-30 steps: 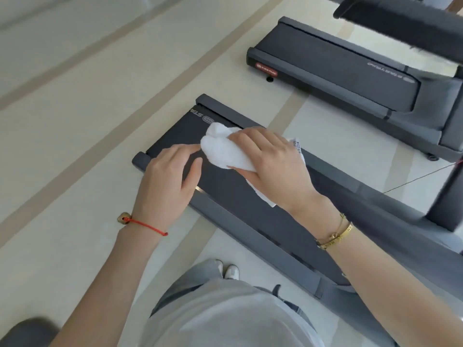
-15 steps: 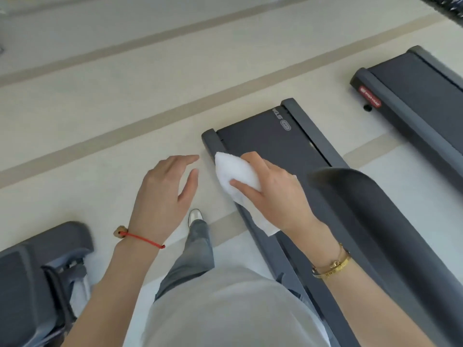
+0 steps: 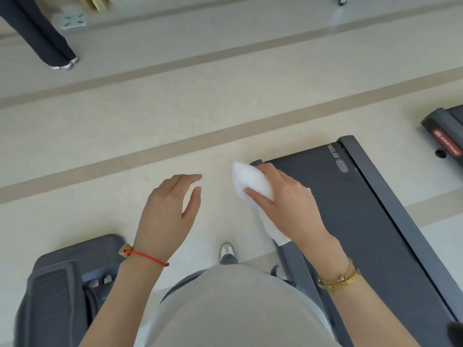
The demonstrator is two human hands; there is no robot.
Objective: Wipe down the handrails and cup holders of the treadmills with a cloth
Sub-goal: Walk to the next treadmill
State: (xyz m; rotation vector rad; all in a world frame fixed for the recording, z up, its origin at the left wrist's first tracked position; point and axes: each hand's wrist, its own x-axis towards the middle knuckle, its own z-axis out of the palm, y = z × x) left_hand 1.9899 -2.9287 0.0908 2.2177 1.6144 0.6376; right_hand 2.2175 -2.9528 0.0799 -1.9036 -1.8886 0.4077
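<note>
The left hand (image 3: 167,213) hangs empty over the floor, fingers loosely spread, while the right hand (image 3: 285,201) pinches the bunched white cloth (image 3: 250,182) between thumb and fingers. No handrail or cup holder shows here, so the cloth should probably be refolded to a clean face and carried up off the treadmill (image 3: 363,221) deck beyond. A second treadmill (image 3: 443,131) waits farther right.

Treadmill (image 3: 363,221) deck running off the bottom edge, its near rail partly behind the right hand (image 3: 288,204) and cloth (image 3: 250,182), second treadmill (image 3: 446,136) cut by the right edge, bystander's legs (image 3: 37,28) cropped at top, belt lettering (image 3: 334,152) half hidden
</note>
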